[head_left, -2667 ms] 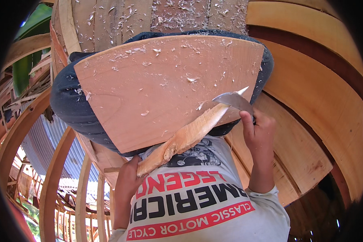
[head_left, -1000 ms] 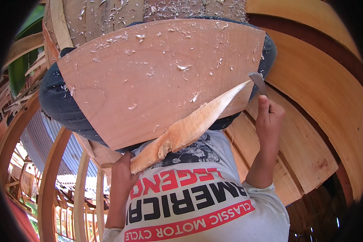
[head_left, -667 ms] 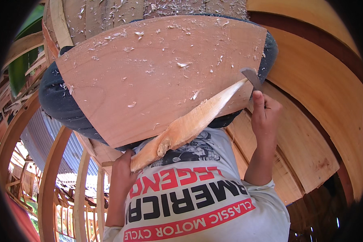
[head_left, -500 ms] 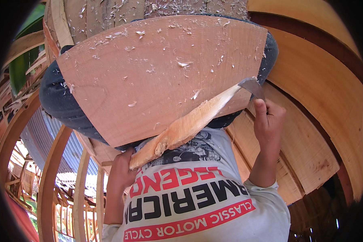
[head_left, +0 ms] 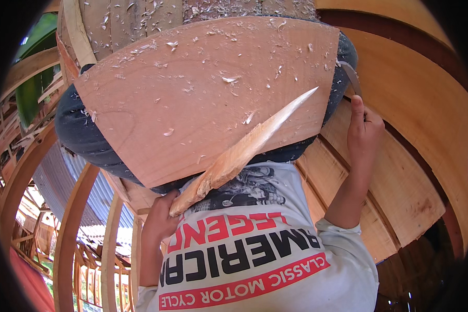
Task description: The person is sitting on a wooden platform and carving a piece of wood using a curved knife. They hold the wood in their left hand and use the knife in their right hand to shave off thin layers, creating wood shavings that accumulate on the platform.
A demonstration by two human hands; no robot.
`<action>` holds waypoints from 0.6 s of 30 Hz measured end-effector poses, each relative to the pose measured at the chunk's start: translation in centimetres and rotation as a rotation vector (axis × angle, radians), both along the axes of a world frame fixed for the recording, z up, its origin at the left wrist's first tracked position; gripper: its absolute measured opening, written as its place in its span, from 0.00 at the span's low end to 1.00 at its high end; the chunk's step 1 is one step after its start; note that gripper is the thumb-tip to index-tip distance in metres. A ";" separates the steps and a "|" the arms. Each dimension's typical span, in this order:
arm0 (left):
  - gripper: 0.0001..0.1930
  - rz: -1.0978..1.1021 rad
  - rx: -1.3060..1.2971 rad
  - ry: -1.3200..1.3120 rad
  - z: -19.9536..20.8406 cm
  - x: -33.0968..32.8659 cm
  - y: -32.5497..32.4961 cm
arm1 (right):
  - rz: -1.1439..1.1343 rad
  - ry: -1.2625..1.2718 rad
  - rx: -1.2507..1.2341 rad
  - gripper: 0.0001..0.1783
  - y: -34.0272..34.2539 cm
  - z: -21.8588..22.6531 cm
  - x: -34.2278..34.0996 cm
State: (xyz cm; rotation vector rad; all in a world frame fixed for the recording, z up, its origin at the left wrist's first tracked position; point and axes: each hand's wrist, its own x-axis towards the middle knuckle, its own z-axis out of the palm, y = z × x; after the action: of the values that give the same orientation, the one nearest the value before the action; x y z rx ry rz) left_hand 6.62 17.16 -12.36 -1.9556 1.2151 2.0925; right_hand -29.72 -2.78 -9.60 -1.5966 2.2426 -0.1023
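Observation:
My left hand (head_left: 160, 217) is closed on the thick lower end of a rough wooden stick (head_left: 234, 156), held against my shirt front. The stick slants up to the right and tapers to a pale, pointed tip. On the right side, my right hand (head_left: 365, 127) grips a knife (head_left: 352, 78), its curved blade pointing up past the board's edge and apart from the stick. Fingers and palm hide the knife's handle. Beneath the stick, a flat wooden board (head_left: 192, 99) with a curved far edge lies across my lap, sprinkled with wood shavings.
More shavings lie on the plank floor (head_left: 145, 21) beyond the board. Wide curved planks (head_left: 411, 114) run along my right. Upright curved wooden ribs (head_left: 70, 229) rise on my left, with corrugated metal sheets (head_left: 62, 182) behind them and a green leaf (head_left: 28, 99) at the upper left.
The knife has come away from the stick's tip, as my right hand moved up and to the right. The tip has dipped slightly left, still in my left hand.

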 end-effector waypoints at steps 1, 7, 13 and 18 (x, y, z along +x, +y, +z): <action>0.16 -0.007 -0.010 0.048 -0.4 0.2 0.2 | 0.012 -0.039 0.014 0.35 0.3 0.3 0.3; 0.20 0.035 0.284 0.288 -3.1 2.4 0.9 | 0.057 -0.332 0.105 0.33 2.2 0.1 3.8; 0.25 0.041 0.494 0.440 -4.9 4.2 0.1 | 0.069 -0.431 0.065 0.32 2.3 -0.9 3.0; 0.29 0.029 0.681 0.599 -6.5 5.5 -0.5 | 0.006 -0.567 -0.009 0.30 2.1 -1.2 2.6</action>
State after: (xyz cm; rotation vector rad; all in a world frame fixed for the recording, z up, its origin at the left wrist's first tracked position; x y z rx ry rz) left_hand 12.07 16.68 -18.85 -1.0970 0.3714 2.7082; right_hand -27.14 -0.64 -10.78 -1.3600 1.7952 -0.4968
